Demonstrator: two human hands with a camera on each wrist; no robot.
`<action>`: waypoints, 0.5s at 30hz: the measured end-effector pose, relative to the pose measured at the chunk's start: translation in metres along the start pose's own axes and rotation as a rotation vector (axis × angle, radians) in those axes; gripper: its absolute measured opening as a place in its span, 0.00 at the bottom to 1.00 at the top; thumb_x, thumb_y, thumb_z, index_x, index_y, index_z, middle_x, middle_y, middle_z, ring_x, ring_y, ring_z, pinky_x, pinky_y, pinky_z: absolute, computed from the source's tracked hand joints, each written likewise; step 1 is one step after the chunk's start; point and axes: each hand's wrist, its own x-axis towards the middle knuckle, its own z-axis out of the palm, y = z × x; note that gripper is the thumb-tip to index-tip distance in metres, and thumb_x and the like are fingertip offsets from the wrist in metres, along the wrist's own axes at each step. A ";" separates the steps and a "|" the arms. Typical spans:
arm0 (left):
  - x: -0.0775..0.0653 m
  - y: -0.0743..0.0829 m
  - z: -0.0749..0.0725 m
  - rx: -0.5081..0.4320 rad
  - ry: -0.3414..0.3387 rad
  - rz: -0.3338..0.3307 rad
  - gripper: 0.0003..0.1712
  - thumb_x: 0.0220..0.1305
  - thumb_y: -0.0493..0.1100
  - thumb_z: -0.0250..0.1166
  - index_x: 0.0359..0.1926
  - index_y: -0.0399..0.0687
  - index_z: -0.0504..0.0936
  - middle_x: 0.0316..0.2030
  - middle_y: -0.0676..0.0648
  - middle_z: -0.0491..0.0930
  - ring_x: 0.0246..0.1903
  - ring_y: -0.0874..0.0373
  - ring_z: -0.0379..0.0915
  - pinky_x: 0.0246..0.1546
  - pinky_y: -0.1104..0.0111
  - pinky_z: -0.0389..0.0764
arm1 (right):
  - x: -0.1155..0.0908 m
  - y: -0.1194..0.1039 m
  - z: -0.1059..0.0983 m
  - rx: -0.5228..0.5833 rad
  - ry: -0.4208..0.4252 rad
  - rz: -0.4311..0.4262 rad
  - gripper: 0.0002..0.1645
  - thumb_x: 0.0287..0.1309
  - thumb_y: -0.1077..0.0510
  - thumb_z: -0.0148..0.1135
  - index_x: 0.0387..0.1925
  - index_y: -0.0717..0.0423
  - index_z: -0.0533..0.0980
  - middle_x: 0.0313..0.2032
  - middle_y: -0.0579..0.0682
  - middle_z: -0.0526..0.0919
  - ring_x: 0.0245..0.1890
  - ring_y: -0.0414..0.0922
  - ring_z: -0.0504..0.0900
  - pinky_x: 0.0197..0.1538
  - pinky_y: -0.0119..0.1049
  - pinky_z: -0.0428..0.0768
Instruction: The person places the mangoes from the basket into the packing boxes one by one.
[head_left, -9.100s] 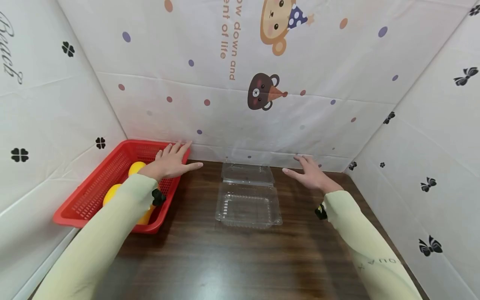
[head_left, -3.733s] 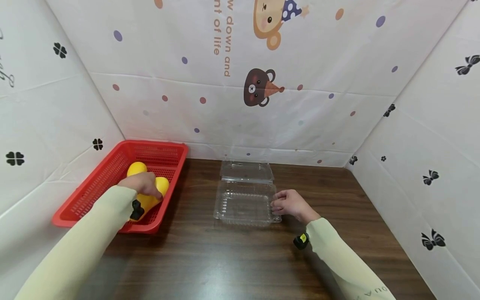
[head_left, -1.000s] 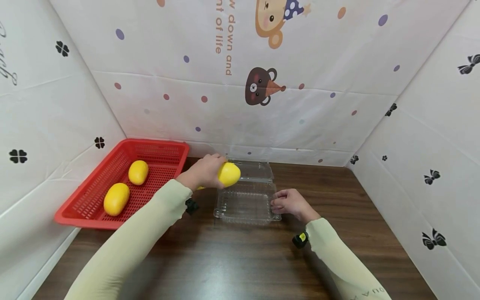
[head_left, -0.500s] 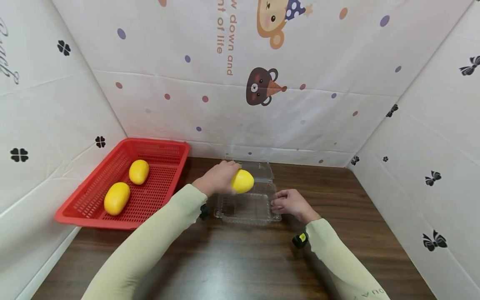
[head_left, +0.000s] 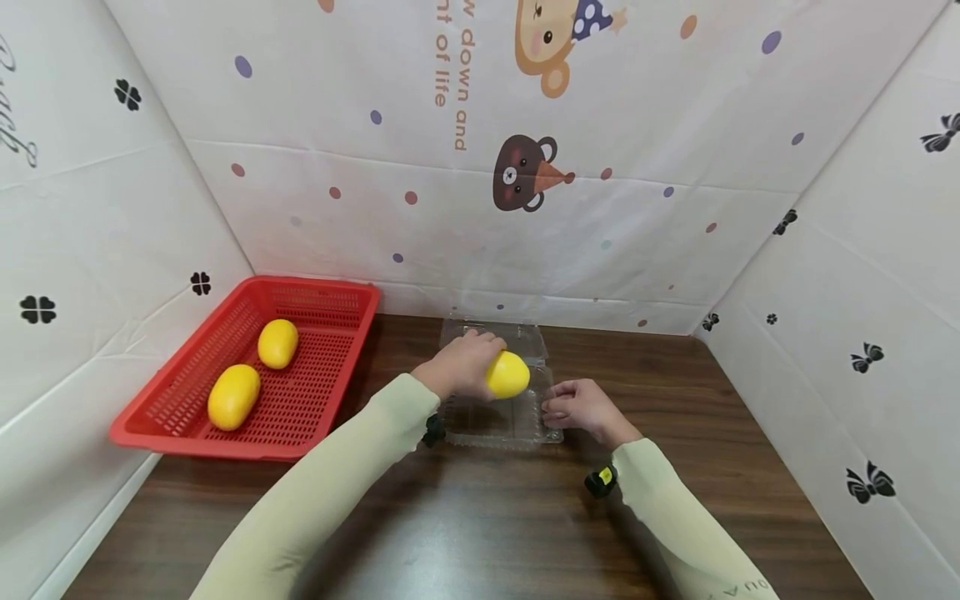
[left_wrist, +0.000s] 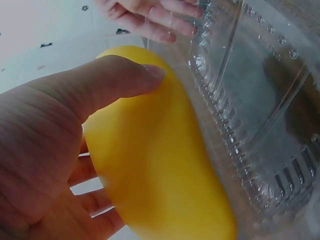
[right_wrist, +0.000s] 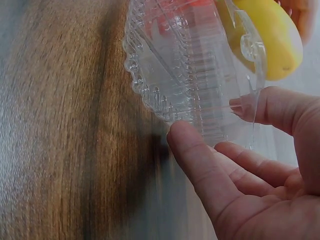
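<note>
The left hand curls around a yellow fruit. The right hand pinches the side of a clear box.

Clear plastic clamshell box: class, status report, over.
Left hand grips yellow oval fruit over clear plastic clamshell box. Right hand holds its side. Clear lid open, nothing visibly blocking.

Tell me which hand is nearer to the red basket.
Left. The left hand is right of the red basket, by the clear container; the right hand is farther right, at the container's right edge.
</note>
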 end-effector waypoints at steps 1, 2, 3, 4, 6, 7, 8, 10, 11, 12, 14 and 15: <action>0.001 0.001 0.001 0.007 -0.007 0.000 0.43 0.49 0.54 0.79 0.65 0.48 0.74 0.57 0.47 0.78 0.53 0.48 0.72 0.55 0.55 0.79 | 0.000 0.000 0.000 0.002 -0.002 0.002 0.25 0.67 0.63 0.64 0.61 0.73 0.72 0.52 0.67 0.84 0.48 0.55 0.89 0.51 0.48 0.87; 0.002 0.002 0.003 0.017 -0.013 -0.001 0.43 0.49 0.54 0.79 0.65 0.48 0.74 0.57 0.47 0.78 0.53 0.48 0.72 0.55 0.55 0.79 | -0.001 0.000 0.000 0.002 -0.004 0.002 0.25 0.67 0.63 0.64 0.61 0.73 0.72 0.52 0.67 0.83 0.48 0.55 0.89 0.51 0.48 0.87; 0.003 0.003 0.005 0.029 -0.018 -0.001 0.43 0.49 0.55 0.79 0.65 0.49 0.74 0.57 0.47 0.78 0.53 0.48 0.72 0.55 0.55 0.78 | -0.001 -0.001 0.000 0.003 -0.006 0.004 0.26 0.67 0.63 0.64 0.62 0.73 0.72 0.53 0.68 0.83 0.48 0.55 0.88 0.51 0.48 0.87; 0.004 0.003 0.007 0.037 -0.023 -0.003 0.44 0.49 0.55 0.79 0.65 0.49 0.73 0.57 0.48 0.78 0.53 0.49 0.72 0.55 0.55 0.78 | -0.001 -0.001 0.000 0.004 -0.006 0.004 0.26 0.67 0.63 0.64 0.62 0.73 0.72 0.53 0.68 0.83 0.48 0.55 0.88 0.51 0.48 0.87; 0.005 0.005 0.010 0.050 -0.035 -0.007 0.44 0.49 0.56 0.79 0.65 0.50 0.73 0.57 0.48 0.78 0.53 0.49 0.72 0.56 0.55 0.78 | 0.000 -0.001 0.000 0.004 -0.003 0.004 0.26 0.67 0.63 0.64 0.62 0.73 0.72 0.53 0.68 0.83 0.48 0.54 0.89 0.51 0.48 0.87; 0.005 0.006 0.011 0.056 -0.041 -0.009 0.44 0.49 0.56 0.79 0.65 0.50 0.73 0.57 0.48 0.78 0.53 0.49 0.72 0.57 0.55 0.78 | 0.000 -0.001 0.000 0.005 -0.003 0.004 0.26 0.67 0.63 0.64 0.62 0.73 0.72 0.53 0.68 0.83 0.48 0.54 0.89 0.51 0.48 0.87; 0.005 0.006 0.012 0.063 -0.046 -0.011 0.44 0.49 0.56 0.79 0.65 0.50 0.73 0.57 0.48 0.78 0.54 0.50 0.72 0.57 0.56 0.78 | 0.000 -0.001 0.000 0.005 -0.002 0.004 0.25 0.67 0.63 0.63 0.62 0.73 0.72 0.53 0.68 0.83 0.48 0.54 0.89 0.51 0.47 0.87; 0.006 0.008 0.014 0.068 -0.064 -0.017 0.44 0.49 0.56 0.80 0.65 0.50 0.73 0.58 0.48 0.77 0.54 0.50 0.72 0.58 0.56 0.78 | 0.001 -0.001 0.000 0.005 0.001 0.007 0.25 0.68 0.63 0.63 0.62 0.72 0.72 0.53 0.67 0.84 0.47 0.54 0.89 0.50 0.47 0.87; 0.006 0.009 0.014 0.073 -0.071 -0.018 0.44 0.49 0.56 0.80 0.65 0.50 0.73 0.58 0.48 0.76 0.55 0.50 0.72 0.58 0.56 0.78 | 0.001 -0.001 0.000 0.004 0.001 0.008 0.25 0.68 0.63 0.63 0.61 0.72 0.73 0.52 0.67 0.84 0.47 0.54 0.89 0.50 0.47 0.87; 0.006 0.009 0.015 0.077 -0.077 -0.018 0.44 0.49 0.57 0.80 0.65 0.50 0.73 0.58 0.47 0.75 0.55 0.50 0.72 0.58 0.56 0.78 | 0.001 0.000 0.000 0.003 0.000 0.010 0.25 0.68 0.63 0.63 0.61 0.72 0.73 0.52 0.67 0.84 0.47 0.54 0.89 0.50 0.47 0.87; 0.006 0.010 0.016 0.085 -0.090 -0.021 0.45 0.50 0.57 0.80 0.66 0.50 0.73 0.59 0.47 0.74 0.56 0.50 0.71 0.59 0.56 0.78 | 0.002 0.000 0.000 0.004 -0.001 0.013 0.25 0.68 0.63 0.63 0.61 0.72 0.73 0.52 0.67 0.84 0.47 0.54 0.89 0.50 0.47 0.87; 0.006 0.010 0.017 0.087 -0.094 -0.022 0.45 0.49 0.57 0.80 0.66 0.50 0.73 0.59 0.47 0.74 0.56 0.50 0.71 0.59 0.56 0.78 | 0.002 0.000 0.000 0.004 -0.002 0.014 0.25 0.68 0.63 0.63 0.61 0.72 0.73 0.52 0.67 0.84 0.46 0.53 0.89 0.50 0.46 0.87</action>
